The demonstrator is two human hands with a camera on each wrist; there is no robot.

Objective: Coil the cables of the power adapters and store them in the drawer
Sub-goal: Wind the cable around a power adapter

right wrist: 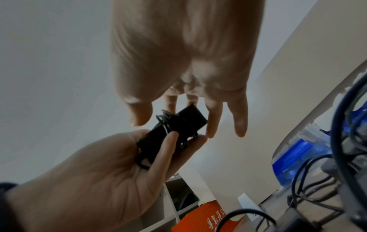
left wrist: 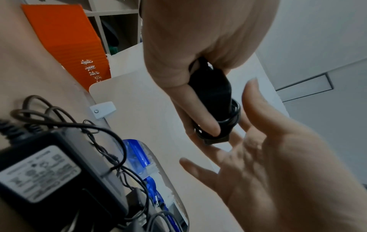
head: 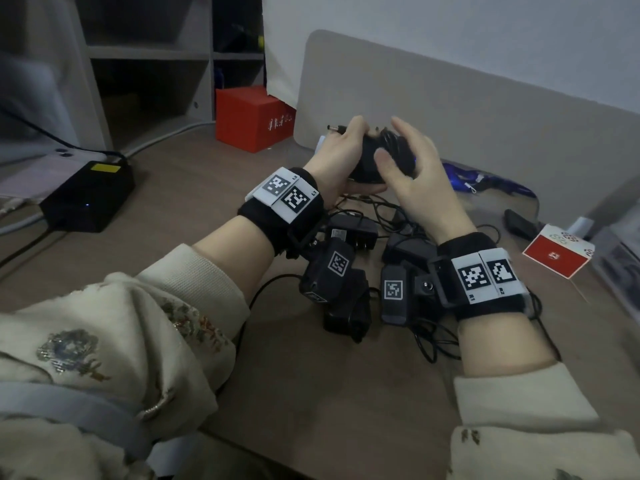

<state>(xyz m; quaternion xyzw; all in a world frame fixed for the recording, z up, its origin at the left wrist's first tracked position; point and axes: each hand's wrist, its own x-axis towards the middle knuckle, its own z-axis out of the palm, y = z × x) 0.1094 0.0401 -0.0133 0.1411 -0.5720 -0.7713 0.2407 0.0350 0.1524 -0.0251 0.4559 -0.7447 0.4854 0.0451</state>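
- The left hand (head: 341, 157) is raised above the desk and wrapped around a black power adapter (head: 375, 161); the thumb lies across the front of the block and the other fingers curl behind it, as the right wrist view shows (right wrist: 172, 136).
- The adapter's thin black cable (left wrist: 230, 120) is wound in several turns around its body, and the barrel plug (head: 335, 128) sticks out past the left hand's knuckles, toward the red box.
- The right hand (head: 420, 178) is just beside the adapter with fingers straight and spread, holding nothing; in the right wrist view its fingertips (right wrist: 211, 131) hover next to the end of the block, and whether they touch it I cannot tell.
- Below the hands, on the brown desk (head: 207, 188), lies a heap of other black adapters (head: 353, 232) with loose, tangled cables (head: 429, 341) trailing toward the near edge.
- One of these, seen close in the left wrist view, shows a white rating label (left wrist: 37, 174).
- A blue lanyard (head: 485, 178) lies beyond the heap, against a beige partition panel (head: 450, 98).
- A red box (head: 252, 117) stands at the left end of the panel, and a small red-and-white box (head: 557, 252) sits to the right.
- Far left on the desk is a large black charger brick with a yellow label (head: 90, 195).
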